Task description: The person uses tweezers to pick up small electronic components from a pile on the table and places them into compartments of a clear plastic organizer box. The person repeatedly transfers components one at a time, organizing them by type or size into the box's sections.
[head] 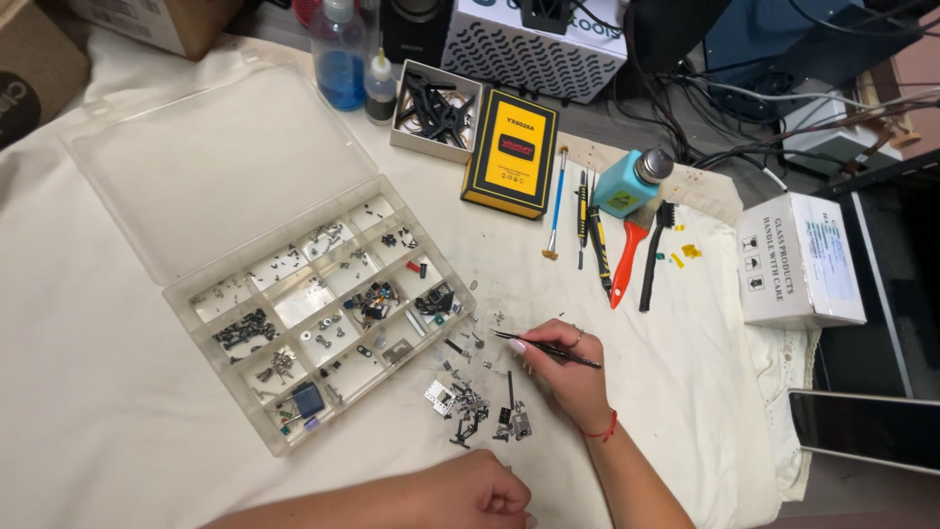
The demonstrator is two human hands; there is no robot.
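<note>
Head view: right hand (566, 367) pinches tweezers (544, 349), tips aimed left toward compartment box (323, 313), above loose small parts (475, 404); left hand (470, 495) clenched near, steadying cloth (117, 392).

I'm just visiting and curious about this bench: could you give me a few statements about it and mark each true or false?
1. The right hand holds black tweezers. True.
2. The clear compartment box has its lid shut. False: the lid lies open behind it.
3. The left hand holds a screwdriver. False: it rests on the white cloth, apparently empty.
4. A pile of small metal parts lies on the cloth beside the right hand. True.
5. The teal bottle lies tipped on its side. True.
</note>
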